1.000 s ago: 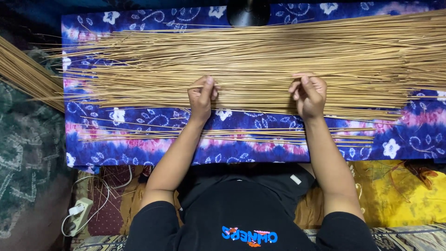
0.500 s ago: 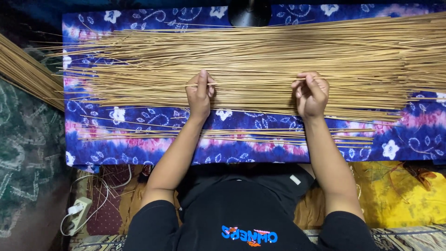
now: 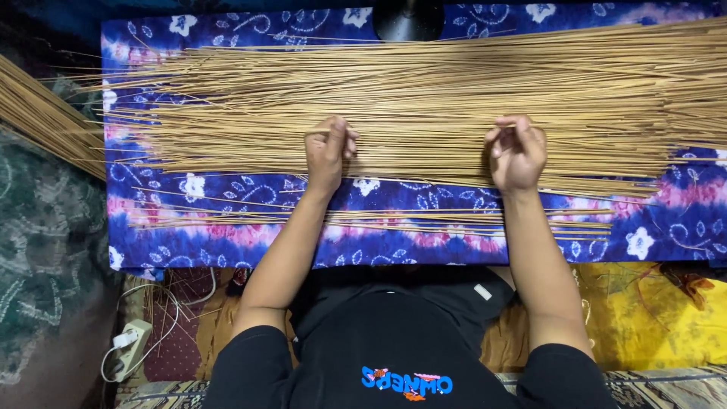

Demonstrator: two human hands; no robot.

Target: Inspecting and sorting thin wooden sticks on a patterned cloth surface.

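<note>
1. While the broad layer of thin tan sticks [image 3: 424,106] lies spread lengthwise across the blue flowered cloth [image 3: 227,235], both hands rest on its near edge.
2. Left hand [image 3: 327,151]: fingers curled together, seemingly pinching a few sticks from the edge.
3. Right hand [image 3: 517,151]: fingers bent and loosely gathered on the sticks; whether it actually grips any I cannot tell.
4. A few loose sticks [image 3: 379,218] lie apart, nearer the body, so the step looks like sorting.
5. Any further pull calls for a light, even pinch, both hands moving together.
</note>
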